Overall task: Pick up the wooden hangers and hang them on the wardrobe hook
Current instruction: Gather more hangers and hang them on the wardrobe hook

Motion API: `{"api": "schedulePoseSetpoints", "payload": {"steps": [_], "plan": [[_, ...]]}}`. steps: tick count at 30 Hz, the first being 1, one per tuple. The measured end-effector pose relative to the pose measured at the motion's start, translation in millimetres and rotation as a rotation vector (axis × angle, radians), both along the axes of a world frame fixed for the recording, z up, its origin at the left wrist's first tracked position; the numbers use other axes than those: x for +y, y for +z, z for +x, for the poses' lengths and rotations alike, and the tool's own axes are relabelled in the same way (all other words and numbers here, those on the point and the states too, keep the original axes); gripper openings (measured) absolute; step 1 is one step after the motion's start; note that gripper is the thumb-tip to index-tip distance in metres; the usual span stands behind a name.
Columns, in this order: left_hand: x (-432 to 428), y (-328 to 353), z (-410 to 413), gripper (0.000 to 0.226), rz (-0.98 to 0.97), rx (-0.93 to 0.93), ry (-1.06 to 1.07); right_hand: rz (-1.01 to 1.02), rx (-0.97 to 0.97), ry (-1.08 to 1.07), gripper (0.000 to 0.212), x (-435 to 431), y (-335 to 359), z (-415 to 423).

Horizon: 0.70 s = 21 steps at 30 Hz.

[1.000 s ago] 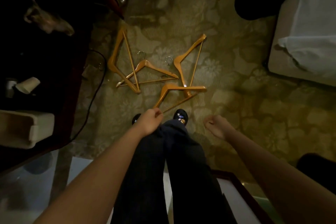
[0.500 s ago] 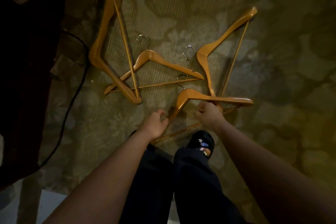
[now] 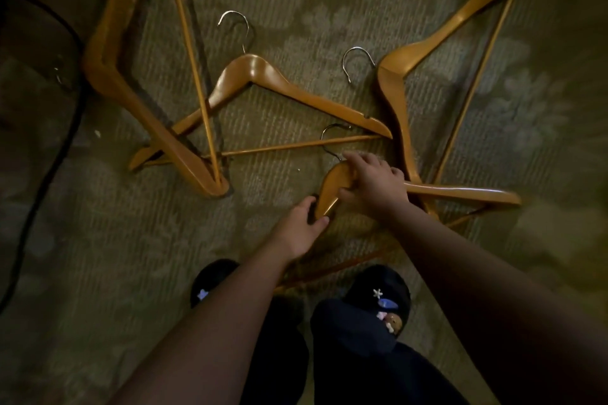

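Observation:
Several wooden hangers with metal hooks lie on a patterned carpet. The nearest hanger (image 3: 460, 192) lies across the foot of the right hanger (image 3: 394, 92). My right hand (image 3: 375, 182) is closed over the nearest hanger's top, just below its hook (image 3: 330, 138). My left hand (image 3: 301, 227) touches the same hanger's left arm with fingers curled at its lower end. A middle hanger (image 3: 279, 82) and a large left hanger (image 3: 108, 69) lie untouched, overlapping each other.
A black cable (image 3: 42, 154) runs down the carpet at the left. My two dark shoes (image 3: 385, 299) stand just below the hangers. A dark piece of furniture fills the top left corner.
The camera has dropped closer to the floor. My right hand moved left along the nearest hanger and closed over its top; my left hand slid up to its left arm.

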State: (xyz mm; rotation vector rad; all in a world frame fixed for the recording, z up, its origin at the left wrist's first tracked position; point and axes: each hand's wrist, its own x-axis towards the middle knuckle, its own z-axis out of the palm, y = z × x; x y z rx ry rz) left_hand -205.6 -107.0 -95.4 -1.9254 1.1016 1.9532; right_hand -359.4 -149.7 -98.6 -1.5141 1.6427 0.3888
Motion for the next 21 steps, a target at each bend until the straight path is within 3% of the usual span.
{"api": "schedulePoseSetpoints", "payload": {"steps": [6, 14, 17, 19, 21], "plan": [[38.2, 8.0, -18.7, 0.048, 0.031, -0.069, 0.038, 0.160, -0.038, 0.042, 0.047, 8.6, -0.7, -3.9], [76.4, 39.7, -15.3, 0.025, 0.191, 0.052, 0.060, 0.379, -0.112, 0.115, 0.039, 39.9, 4.9, -2.4], [70.5, 43.6, -9.9, 0.024, 0.169, 0.062, 0.072, 0.293, -0.104, 0.037, 0.032, 44.7, 9.3, -1.6], [59.1, 42.0, -4.0, 0.039, 0.139, 0.048, 0.031, 0.127, -0.065, -0.101, 0.023, 41.4, 10.7, -0.6], [47.2, 39.2, 2.7, 0.049, 0.129, 0.044, -0.042, -0.028, -0.027, -0.259, 0.029, 33.9, 12.4, -0.4]]}}
